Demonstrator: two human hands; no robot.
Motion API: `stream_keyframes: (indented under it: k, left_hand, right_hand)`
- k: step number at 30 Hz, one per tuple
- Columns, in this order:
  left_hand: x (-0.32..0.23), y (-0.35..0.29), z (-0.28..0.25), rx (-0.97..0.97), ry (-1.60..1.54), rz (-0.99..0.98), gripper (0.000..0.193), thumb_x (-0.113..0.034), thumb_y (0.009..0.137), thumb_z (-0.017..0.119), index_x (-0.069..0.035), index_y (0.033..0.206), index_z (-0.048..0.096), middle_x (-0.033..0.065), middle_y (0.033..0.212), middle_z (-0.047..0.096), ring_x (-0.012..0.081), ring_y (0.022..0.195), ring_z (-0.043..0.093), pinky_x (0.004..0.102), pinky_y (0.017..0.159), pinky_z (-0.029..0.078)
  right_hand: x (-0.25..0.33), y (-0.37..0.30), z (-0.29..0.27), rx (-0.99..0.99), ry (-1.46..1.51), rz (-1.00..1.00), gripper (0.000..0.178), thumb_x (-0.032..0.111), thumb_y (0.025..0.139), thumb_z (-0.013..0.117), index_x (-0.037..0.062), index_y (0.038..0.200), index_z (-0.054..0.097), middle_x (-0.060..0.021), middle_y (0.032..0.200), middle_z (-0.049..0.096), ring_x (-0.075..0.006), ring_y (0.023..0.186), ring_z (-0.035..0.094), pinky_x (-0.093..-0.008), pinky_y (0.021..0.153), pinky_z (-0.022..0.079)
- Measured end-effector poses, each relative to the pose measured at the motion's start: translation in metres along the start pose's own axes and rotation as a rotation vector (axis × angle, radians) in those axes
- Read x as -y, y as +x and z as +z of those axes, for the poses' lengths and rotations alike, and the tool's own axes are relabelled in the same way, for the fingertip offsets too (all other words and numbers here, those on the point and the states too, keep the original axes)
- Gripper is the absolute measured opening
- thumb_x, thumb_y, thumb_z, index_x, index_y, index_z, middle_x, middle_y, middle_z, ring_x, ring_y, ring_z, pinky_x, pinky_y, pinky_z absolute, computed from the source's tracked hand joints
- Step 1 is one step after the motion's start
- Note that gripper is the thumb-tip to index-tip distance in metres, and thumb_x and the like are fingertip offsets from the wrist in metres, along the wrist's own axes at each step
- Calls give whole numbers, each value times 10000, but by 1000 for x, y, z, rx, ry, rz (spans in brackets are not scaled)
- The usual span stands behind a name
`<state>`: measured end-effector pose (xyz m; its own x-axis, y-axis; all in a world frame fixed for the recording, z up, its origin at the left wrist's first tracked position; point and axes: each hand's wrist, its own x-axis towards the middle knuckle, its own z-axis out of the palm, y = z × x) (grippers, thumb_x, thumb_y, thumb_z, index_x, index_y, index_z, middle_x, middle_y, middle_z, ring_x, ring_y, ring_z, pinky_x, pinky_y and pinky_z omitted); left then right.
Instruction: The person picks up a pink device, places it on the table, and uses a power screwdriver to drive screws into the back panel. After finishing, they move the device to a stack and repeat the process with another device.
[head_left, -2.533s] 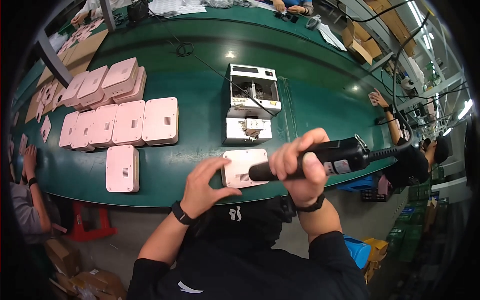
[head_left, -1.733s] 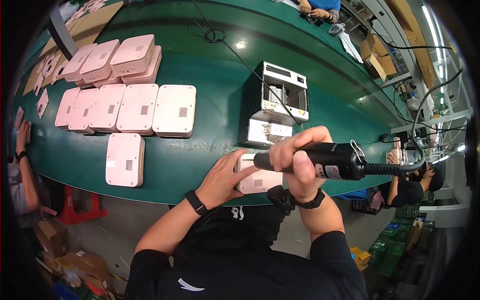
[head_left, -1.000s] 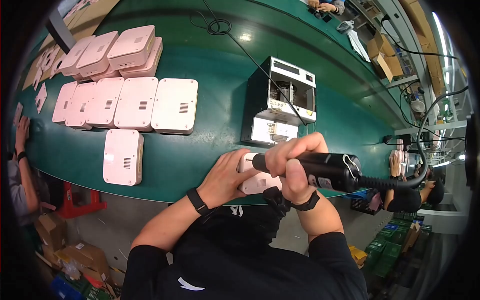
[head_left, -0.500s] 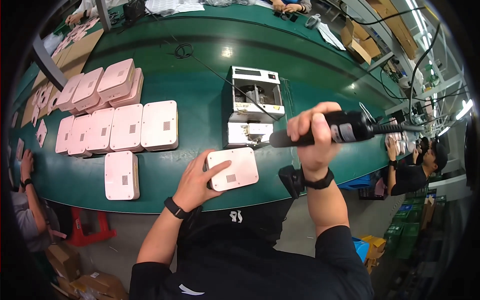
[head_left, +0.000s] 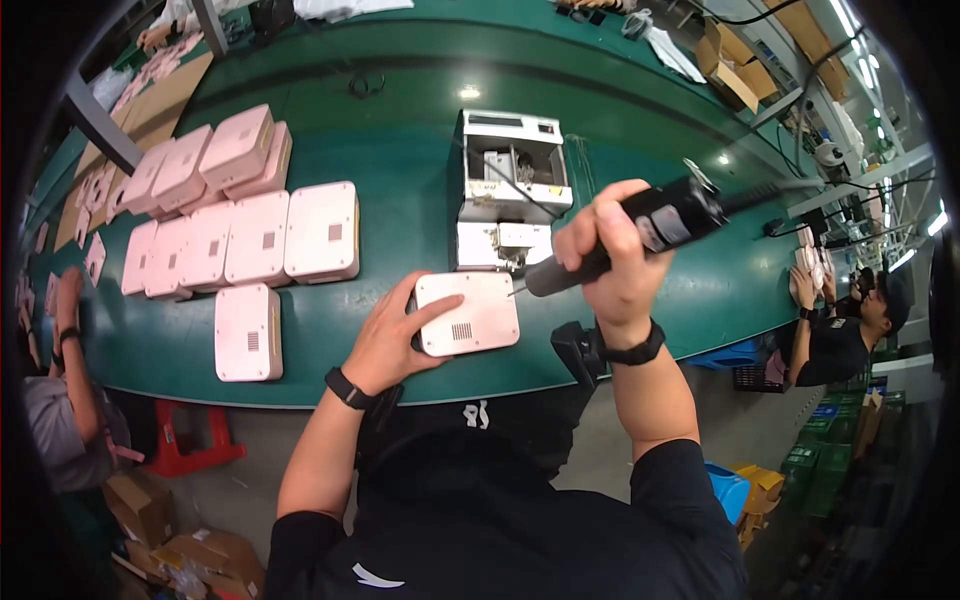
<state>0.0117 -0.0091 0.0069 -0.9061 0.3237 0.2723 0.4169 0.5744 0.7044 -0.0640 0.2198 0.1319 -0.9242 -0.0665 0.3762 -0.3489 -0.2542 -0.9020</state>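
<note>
Here at the front edge of the green tabletop (head_left: 410, 180), pinning down one pale pink, round-cornered plastic box (head_left: 468, 312) with the left hand (head_left: 390, 335), thumb across its top, fingers wrapped round its left end. Clenching, in the right hand (head_left: 625, 262), one black cylindrical electric screwdriver (head_left: 680, 215), slanting down leftward. Pointing its thin bit right at the box's right edge; touching or just short, hard to tell. Just behind, close up: one white-and-black metal machine (head_left: 510, 204) with a hollow bay.

Over to the left, counting more pink boxes: one alone near the edge (head_left: 248, 332), five in an overlapping row (head_left: 257, 238) behind it, then a rear pile (head_left: 237, 142), three on top and at least two underneath. Wearing two black wrist straps, one per arm. Also around: one red plastic stool (head_left: 178, 455) below left, one brown open cardboard carton (head_left: 732, 68) far right, and at the right edge, one co-worker in black (head_left: 838, 350), both hands at pale pink pieces.
</note>
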Motion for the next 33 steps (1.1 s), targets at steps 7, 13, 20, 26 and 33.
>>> stream_keyframes:
  k: [7,13,20,26,33]
  left_hand:
    - [4,0,4,-7,13,-11,761,-135,586,874,-253,1295,622,125,1365,475,365,1186,539,438,990,474]
    - [1,0,4,-5,8,-12,756,-135,584,874,-254,1288,626,125,1362,477,363,1182,543,436,986,477]
    - [1,2,5,13,14,-29,767,-131,574,877,-266,1287,630,126,1359,477,364,1177,548,434,978,481]
    - [3,1,4,1,30,-33,780,-132,569,879,-277,1293,626,124,1363,474,364,1178,547,436,985,477]
    - [5,-1,5,-1,17,-30,790,-133,568,880,-285,1299,621,122,1368,470,365,1198,532,437,1001,467]
  right_hand:
    - [9,-44,-9,78,27,44,158,110,923,543,37,1019,441,-84,640,488,-160,505,449,-340,500,439]
    - [1,-56,-14,78,30,41,177,117,922,546,39,1027,427,-84,648,489,-154,510,435,-339,500,434]
    - [-15,-65,-14,85,24,-11,205,116,918,575,45,991,397,-84,647,489,-146,504,418,-333,489,420]
    - [-17,-65,-11,93,28,-5,224,125,914,592,46,977,392,-83,646,490,-145,504,416,-333,487,418]
    - [-10,-54,-12,201,-136,35,210,124,919,583,41,999,407,-79,647,490,-156,512,451,-347,511,434]
